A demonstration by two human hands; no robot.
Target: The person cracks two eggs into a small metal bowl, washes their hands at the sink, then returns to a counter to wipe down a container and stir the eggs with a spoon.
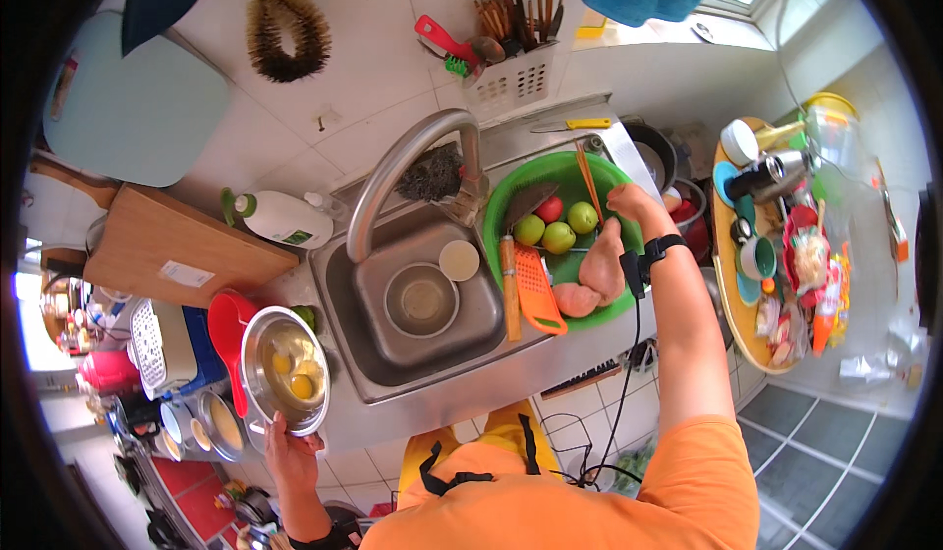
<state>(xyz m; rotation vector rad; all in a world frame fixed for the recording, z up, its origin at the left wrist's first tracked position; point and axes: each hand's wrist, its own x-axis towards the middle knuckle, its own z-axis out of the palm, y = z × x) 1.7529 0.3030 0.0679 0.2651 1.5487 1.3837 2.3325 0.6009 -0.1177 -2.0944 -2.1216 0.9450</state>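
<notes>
My left hand grips the rim of a metal bowl, tilted over the counter left of the sink. Raw eggs with whole yolks lie in it. My right hand is over the right rim of a green plastic basket, its fingertips beside a pair of wooden chopsticks; whether they touch is unclear. The basket holds green round fruits, a red one, a dark blade and pinkish tapered food pieces. An orange grater and a wooden handle lean across its left side.
The steel sink holds a metal bowl and a small pale bowl under a curved faucet. A red ladle and cutting board stand left. A yellow-handled knife lies behind the basket. A loaded round table stands right.
</notes>
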